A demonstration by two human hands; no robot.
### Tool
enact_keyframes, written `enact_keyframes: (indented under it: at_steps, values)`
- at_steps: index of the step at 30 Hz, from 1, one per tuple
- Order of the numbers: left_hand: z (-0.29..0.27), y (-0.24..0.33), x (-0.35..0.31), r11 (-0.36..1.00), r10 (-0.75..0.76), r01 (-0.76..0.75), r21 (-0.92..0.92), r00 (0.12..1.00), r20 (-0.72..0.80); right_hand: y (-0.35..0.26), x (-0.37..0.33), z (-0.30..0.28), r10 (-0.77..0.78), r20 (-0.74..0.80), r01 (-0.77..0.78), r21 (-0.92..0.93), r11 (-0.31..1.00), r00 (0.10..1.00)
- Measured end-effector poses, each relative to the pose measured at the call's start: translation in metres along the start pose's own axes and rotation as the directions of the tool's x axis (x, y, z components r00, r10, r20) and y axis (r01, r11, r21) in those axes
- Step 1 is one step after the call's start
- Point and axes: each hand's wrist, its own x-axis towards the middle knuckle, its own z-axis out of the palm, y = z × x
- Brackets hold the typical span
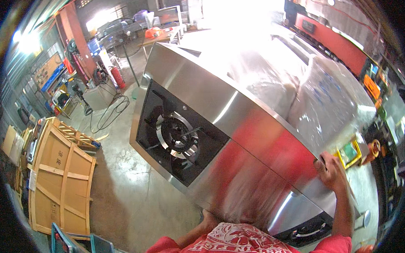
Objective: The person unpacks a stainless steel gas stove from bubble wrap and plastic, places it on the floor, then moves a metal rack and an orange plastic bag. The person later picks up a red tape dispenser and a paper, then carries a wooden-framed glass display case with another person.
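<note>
A large stainless steel gas stove [250, 172] fills the middle, tilted away to the upper left. Its far left part carries a round burner [177, 133] set in a black square panel [156, 98]. A second black panel [303, 230] shows at the lower right, partly cut off by my red shirt. My right hand [330, 172] is closed round the stove's raised back edge at the right. At the near edge, by my shirt, my left hand [208, 220] touches the stove's underside or front lip; its fingers are hidden.
Bulky plastic-wrapped goods [323, 104] stand right behind the stove. On the left are a wooden crate [62, 179], a hose or cable [109, 114] on the concrete floor, a fire extinguisher [117, 76] and a stand fan [123, 39]. A yellow basket [349, 154] lies beyond my right hand.
</note>
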Motion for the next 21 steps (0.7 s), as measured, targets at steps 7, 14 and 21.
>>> enact_keyframes:
  at_steps: [7,14,21]
  values:
    - [0.047,0.182,0.124,0.988,0.002,-0.002,-0.153,1.0,0.0,-0.061,0.191,0.065,-0.073,-0.048,0.071,-0.03,0.997,0.996]
    - [0.126,0.337,0.251,0.983,0.039,-0.031,-0.18,0.999,0.037,-0.106,0.382,0.054,-0.055,-0.049,0.056,0.012,0.998,0.997]
    - [0.226,0.483,0.393,0.987,0.045,-0.033,-0.159,0.996,0.073,-0.113,0.599,0.103,0.048,-0.065,-0.053,-0.072,0.996,0.997]
